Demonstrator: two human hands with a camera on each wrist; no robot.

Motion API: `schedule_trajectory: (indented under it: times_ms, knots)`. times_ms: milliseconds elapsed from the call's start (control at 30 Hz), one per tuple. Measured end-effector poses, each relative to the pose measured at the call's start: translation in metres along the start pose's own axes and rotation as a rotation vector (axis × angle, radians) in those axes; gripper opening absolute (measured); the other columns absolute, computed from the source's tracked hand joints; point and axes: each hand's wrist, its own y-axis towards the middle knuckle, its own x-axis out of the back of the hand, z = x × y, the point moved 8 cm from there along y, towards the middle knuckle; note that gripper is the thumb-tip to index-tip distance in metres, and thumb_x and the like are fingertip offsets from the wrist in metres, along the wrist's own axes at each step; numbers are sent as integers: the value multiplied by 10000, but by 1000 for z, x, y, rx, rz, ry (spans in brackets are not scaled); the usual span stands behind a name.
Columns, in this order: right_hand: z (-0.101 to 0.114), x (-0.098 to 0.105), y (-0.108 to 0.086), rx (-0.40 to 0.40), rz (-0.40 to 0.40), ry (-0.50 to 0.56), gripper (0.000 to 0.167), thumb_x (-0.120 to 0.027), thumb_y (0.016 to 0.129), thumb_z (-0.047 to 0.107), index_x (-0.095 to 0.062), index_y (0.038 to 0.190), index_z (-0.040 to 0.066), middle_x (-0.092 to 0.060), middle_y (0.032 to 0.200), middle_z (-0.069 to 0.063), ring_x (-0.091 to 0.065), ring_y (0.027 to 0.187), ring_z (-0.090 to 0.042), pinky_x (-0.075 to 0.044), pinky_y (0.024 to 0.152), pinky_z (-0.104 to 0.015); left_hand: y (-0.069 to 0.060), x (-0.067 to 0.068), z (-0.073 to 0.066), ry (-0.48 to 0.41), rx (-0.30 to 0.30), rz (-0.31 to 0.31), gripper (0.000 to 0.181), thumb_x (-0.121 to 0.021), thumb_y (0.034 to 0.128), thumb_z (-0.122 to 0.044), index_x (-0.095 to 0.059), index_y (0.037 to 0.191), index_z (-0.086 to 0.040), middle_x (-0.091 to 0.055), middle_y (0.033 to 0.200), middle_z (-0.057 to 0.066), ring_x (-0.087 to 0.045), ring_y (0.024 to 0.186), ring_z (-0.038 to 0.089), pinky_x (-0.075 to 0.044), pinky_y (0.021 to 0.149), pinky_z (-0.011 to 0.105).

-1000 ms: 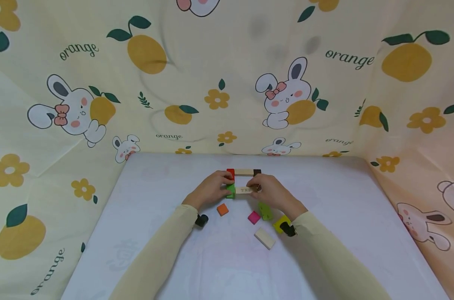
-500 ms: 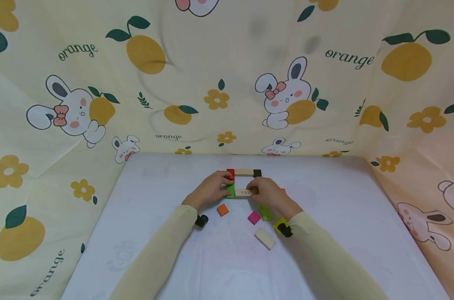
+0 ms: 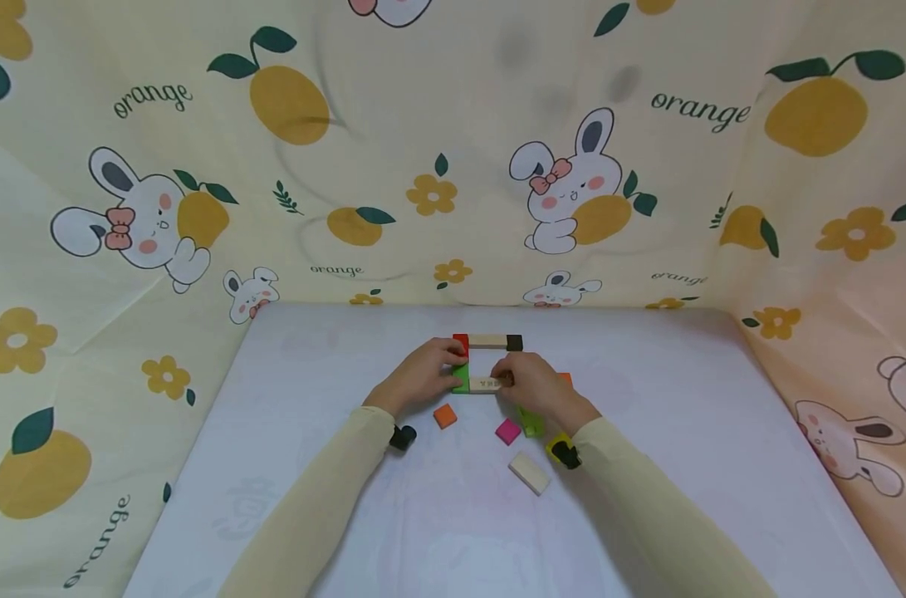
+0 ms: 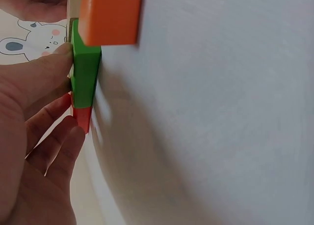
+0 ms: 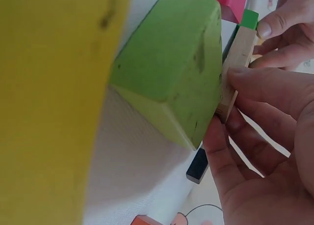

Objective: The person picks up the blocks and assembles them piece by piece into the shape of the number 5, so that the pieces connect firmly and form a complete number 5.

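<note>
From the head view we see the plank lying on the white table, one end against the green block, the other covered by the right hand. The right wrist view gives us what those knuckles hide: thumb and fingers pinch the plank's end from opposite sides. It also shows dark scuffs on the lime block, close beside the plank. In the left wrist view we find the left hand with its thumb on the green block and fingertips at the red block; whether it grips or merely steadies them we cannot tell.

Only from the head do we make out small dark characters on the plank, too tiny for us to read. On the backdrop we read "orange" several times.

The plank is pale, slim bare wood, its grain plain to us in the right wrist view. It lies roughly parallel to the far plank, which runs between the red block and the black block.
</note>
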Motion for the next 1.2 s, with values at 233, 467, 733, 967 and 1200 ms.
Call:
schedule_trajectory:
  times_ms: [233,467,733,967,1200]
  knots:
    - [-4,-2,3,6,14,-7,220,-808,966,61,-803,1186,63,-698,1002,16,-598,901,-201,-573,828,-349,2,0,-1,-6,5,1,454,-825,1000,-231,-728,1423,-96,-578,1525,22,-452,1461,234,-405,1220,404]
    - [-5,-3,3,-17,21,0,208,-802,973,58,-804,1178,86,-707,998,26,-605,914,-207,-581,868,-371,1,1,-3,1,14,3,453,-823,1001,-230,-728,1423,-97,-575,1530,19,-447,1466,229,-404,1220,401]
    - [-4,-1,0,-30,29,31,185,-803,981,70,-802,1164,94,-695,986,19,-596,907,-214,-576,852,-370,3,1,-4,18,12,14,440,-814,1003,-215,-732,1418,-93,-587,1524,29,-459,1469,237,-392,1228,405]
    - [-1,2,-2,-2,25,26,220,-796,967,38,-795,1185,68,-697,992,0,-596,894,-215,-575,835,-369,7,0,1,15,29,7,430,-801,1016,-260,-739,1415,-115,-606,1505,24,-479,1459,235,-398,1225,414]
    - [-2,1,-3,0,40,15,283,-808,953,34,-782,1232,73,-676,1007,-1,-590,909,-211,-566,824,-353,9,1,2,-6,53,-8,393,-738,1062,-269,-729,1427,-124,-618,1498,31,-488,1459,243,-387,1232,445]
